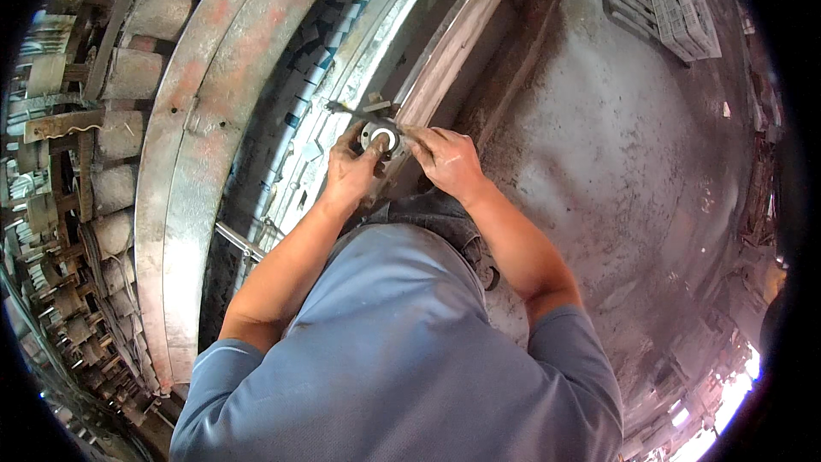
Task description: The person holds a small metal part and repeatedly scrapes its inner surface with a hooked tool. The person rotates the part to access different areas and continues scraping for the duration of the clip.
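Steel ring part at frame centre sits pinched between left hand and right hand; greasy fingers' grip might slip, dropping it.

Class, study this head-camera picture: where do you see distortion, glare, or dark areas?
Head view: fisheye bends the long metal rail into an arc; black corners ring the frame; daylight blows out at lower right; the round metal part glints between the left hand and right hand; the hands look sharp.
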The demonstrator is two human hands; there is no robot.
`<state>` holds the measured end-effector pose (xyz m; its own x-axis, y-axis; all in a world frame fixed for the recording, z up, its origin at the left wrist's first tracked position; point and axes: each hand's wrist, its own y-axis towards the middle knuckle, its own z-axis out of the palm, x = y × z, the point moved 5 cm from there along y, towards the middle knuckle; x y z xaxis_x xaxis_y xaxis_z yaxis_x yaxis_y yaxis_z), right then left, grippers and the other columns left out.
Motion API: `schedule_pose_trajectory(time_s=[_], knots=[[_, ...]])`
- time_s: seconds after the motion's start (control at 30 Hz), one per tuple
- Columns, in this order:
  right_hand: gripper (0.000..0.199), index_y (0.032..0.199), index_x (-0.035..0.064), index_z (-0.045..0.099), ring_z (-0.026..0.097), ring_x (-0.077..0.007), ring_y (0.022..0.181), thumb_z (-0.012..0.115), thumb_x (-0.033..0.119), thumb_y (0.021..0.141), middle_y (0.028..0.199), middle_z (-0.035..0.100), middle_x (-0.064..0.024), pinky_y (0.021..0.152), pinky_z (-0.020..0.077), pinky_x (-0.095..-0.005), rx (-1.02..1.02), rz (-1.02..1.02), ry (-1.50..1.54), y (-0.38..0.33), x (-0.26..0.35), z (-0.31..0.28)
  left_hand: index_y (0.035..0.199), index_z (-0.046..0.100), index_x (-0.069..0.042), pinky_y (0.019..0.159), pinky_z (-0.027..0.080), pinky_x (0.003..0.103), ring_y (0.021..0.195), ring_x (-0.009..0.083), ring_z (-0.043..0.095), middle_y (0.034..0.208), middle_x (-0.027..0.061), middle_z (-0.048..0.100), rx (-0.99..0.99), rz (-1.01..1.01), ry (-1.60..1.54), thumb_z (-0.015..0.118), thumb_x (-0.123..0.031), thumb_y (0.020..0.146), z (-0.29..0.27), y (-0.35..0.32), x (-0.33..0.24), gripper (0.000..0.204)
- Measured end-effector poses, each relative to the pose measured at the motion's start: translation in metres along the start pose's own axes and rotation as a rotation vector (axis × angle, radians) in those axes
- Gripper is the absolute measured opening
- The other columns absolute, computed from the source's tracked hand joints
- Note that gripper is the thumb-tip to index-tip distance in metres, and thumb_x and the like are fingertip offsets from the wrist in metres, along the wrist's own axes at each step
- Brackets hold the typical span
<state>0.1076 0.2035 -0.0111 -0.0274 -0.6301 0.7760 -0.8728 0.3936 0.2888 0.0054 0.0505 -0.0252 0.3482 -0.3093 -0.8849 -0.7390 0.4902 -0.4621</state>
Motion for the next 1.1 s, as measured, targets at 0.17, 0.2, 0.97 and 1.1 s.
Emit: schedule_pose_trajectory(time_s=[0.17,0.2,0.97,1.1], knots=[[0.026,0.115,0.0202,0.071,0.068,-0.0275,0.074,0.069,0.022,0.089,0.088,0.072,-0.0067,0.063,0.0556,-0.0396,-0.083,-0.080,-0.004,0.012,0.008,-0.008,0.128,0.058,0.006,0.055,0.048,0.026,0.064,0.0103,0.058,0.090,0.0077,0.068,0.001,0.023,-0.042,0.072,-0.015,0.092,0.001,0.003,-0.001,0.044],[0.026,0.115,0.0204,0.071,0.068,-0.0274,0.074,0.068,0.022,0.089,0.088,0.072,-0.0066,0.063,0.0556,-0.0397,-0.060,-0.075,-0.021,0.010,0.004,-0.005,0.129,0.058,0.006,0.054,0.049,0.026,0.064,0.0104,0.059,0.092,0.0081,0.069,-0.006,0.012,-0.028,0.072,-0.014,0.091,0.001,0.002,-0.002,0.045],[0.024,0.111,0.0124,0.071,0.068,-0.0299,0.078,0.071,0.016,0.088,0.085,0.069,-0.0104,0.067,0.0571,-0.0404,-0.022,-0.072,-0.066,0.010,0.024,-0.012,0.145,0.041,0.006,0.066,0.053,0.026,0.092,0.0144,0.064,0.113,0.0110,0.066,0.112,0.002,-0.094,0.076,-0.009,0.088,-0.002,0.001,-0.005,0.068],[0.027,0.112,0.0131,0.071,0.068,-0.0281,0.075,0.072,0.013,0.085,0.085,0.069,-0.0088,0.066,0.0567,-0.0395,-0.026,-0.161,-0.108,0.006,0.019,-0.008,0.144,0.043,0.004,0.067,0.053,0.027,0.091,0.0142,0.064,0.113,0.0094,0.067,0.091,-0.027,-0.039,0.075,-0.008,0.088,-0.005,0.003,0.001,0.066]])
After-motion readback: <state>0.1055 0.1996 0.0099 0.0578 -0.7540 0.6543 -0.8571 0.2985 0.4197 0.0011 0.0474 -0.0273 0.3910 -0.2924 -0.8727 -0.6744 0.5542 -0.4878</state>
